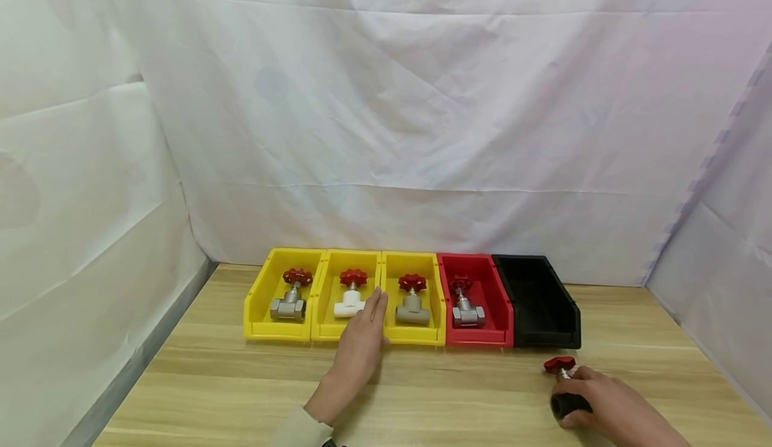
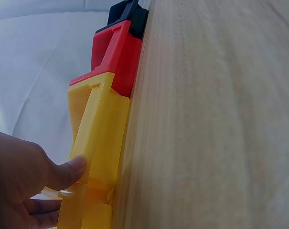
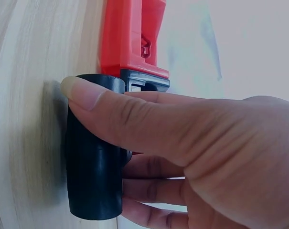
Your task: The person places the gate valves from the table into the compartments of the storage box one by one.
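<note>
My right hand (image 1: 609, 403) grips a valve with a black tube-shaped body (image 3: 95, 167) and a red handwheel (image 1: 559, 364), in front of the black bin (image 1: 575, 330). The thumb lies across the black body in the right wrist view; whether the valve touches the table cannot be told. My left hand (image 1: 360, 343) rests with straight fingers over the divider between the middle yellow bin (image 1: 328, 332) and the right yellow bin (image 1: 416, 336). Its thumb touches a yellow front in the left wrist view. Beside its fingers are a white valve (image 1: 348, 305) and a grey-beige valve (image 1: 413, 309).
The left yellow bin (image 1: 274, 332) holds a metal valve (image 1: 288, 307) with a red handwheel. Another metal valve (image 1: 468, 314) lies in the red bin (image 1: 482, 338). The bins stand in a row on the wooden table (image 1: 458, 393), before a white cloth (image 1: 386, 132).
</note>
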`<state>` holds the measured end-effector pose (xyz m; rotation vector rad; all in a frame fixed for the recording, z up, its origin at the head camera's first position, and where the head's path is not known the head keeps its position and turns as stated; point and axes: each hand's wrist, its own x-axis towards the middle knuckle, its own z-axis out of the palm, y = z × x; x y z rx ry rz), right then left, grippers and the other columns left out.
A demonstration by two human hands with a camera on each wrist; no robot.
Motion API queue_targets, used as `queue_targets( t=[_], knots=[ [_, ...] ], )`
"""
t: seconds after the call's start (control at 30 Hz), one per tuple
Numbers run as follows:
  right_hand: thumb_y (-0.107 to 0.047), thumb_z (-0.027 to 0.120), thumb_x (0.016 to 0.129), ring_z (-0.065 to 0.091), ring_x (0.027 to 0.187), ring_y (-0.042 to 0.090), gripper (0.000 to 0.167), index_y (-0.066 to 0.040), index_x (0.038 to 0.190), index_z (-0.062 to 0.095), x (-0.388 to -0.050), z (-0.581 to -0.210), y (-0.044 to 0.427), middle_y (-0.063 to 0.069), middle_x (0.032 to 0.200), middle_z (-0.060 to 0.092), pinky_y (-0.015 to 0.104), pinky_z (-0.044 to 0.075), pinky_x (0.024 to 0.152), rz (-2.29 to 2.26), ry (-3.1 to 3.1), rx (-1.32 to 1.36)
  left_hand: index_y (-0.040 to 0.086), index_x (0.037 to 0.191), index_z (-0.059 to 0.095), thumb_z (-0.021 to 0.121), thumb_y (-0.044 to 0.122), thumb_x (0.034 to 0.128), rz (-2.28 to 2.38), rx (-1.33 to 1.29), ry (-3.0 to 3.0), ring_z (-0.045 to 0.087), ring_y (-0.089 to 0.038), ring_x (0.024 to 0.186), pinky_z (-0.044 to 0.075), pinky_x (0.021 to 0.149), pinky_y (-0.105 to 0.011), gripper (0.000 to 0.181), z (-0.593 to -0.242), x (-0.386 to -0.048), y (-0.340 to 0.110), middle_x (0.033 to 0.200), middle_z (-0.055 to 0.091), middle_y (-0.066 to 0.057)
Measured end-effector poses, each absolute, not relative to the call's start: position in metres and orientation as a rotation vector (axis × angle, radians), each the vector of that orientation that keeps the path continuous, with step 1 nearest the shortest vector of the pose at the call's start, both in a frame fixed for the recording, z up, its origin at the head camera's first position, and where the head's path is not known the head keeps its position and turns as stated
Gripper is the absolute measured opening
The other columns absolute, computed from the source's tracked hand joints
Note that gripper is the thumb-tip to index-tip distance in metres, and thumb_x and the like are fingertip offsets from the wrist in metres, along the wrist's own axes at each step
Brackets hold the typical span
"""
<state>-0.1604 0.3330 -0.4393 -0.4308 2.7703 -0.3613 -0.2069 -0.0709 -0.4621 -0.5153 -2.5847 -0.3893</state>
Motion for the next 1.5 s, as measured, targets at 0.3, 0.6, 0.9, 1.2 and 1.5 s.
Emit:
queue_targets(
  t=[0.3, 0.6, 0.9, 1.2, 1.5],
  knots=[
    [-0.054, 0.07, 0.074, 0.048, 0.071, 0.004, 0.041, -0.026, 0.104, 0.07, -0.159, -0.436, 0.335, -0.006, 0.093, 0.054, 0.029, 0.048, 0.062, -0.366, 2.778, -0.503, -0.001, 0.142, 0.041, 0.082, 0.009, 0.0751, -0.391, -0.518, -2.577, 0.061, -0.026, 0.094, 0.053, 0.082, -0.033, 0.079, -0.463, -0.208, -0.072, 0.147, 0.037, -0.017],
    [-0.059, 0.065, 0.075, 0.049, 0.073, 0.001, 0.046, -0.026, 0.107, 0.07, -0.157, -0.432, 0.336, -0.007, 0.094, 0.054, 0.029, 0.048, 0.062, -0.335, 2.811, -0.582, -0.001, 0.142, 0.041, 0.081, 0.007, 0.0759, -0.398, -0.525, -2.576, 0.061, -0.026, 0.097, 0.052, 0.086, -0.035, 0.078, -0.463, -0.207, -0.072, 0.147, 0.037, -0.018],
    [-0.053, 0.067, 0.078, 0.05, 0.074, 0.0, 0.04, -0.025, 0.106, 0.07, -0.154, -0.43, 0.336, -0.008, 0.095, 0.054, 0.027, 0.048, 0.06, -0.317, 2.871, -0.682, -0.001, 0.143, 0.04, 0.08, 0.005, 0.0769, -0.406, -0.529, -2.577, 0.061, -0.026, 0.095, 0.051, 0.087, -0.036, 0.077, -0.462, -0.207, -0.072, 0.147, 0.037, -0.018],
    [-0.044, 0.071, 0.079, 0.044, 0.071, -0.001, 0.032, -0.028, 0.108, 0.07, -0.151, -0.427, 0.33, -0.011, 0.094, 0.053, 0.028, 0.044, 0.059, -0.195, 3.02, -0.793, -0.001, 0.144, 0.038, 0.079, 0.006, 0.0777, -0.397, -0.537, -2.571, 0.06, -0.027, 0.099, 0.051, 0.089, -0.036, 0.078, -0.462, -0.207, -0.072, 0.148, 0.036, -0.018],
    [-0.04, 0.078, 0.073, 0.054, 0.077, 0.009, 0.038, -0.027, 0.108, 0.072, -0.15, -0.427, 0.325, -0.006, 0.098, 0.057, 0.033, 0.045, 0.063, -0.052, 3.284, -0.935, -0.002, 0.143, 0.04, 0.08, 0.005, 0.0765, -0.397, -0.539, -2.556, 0.06, -0.024, 0.089, 0.053, 0.082, -0.033, 0.078, -0.463, -0.207, -0.072, 0.147, 0.037, -0.019]
  ],
)
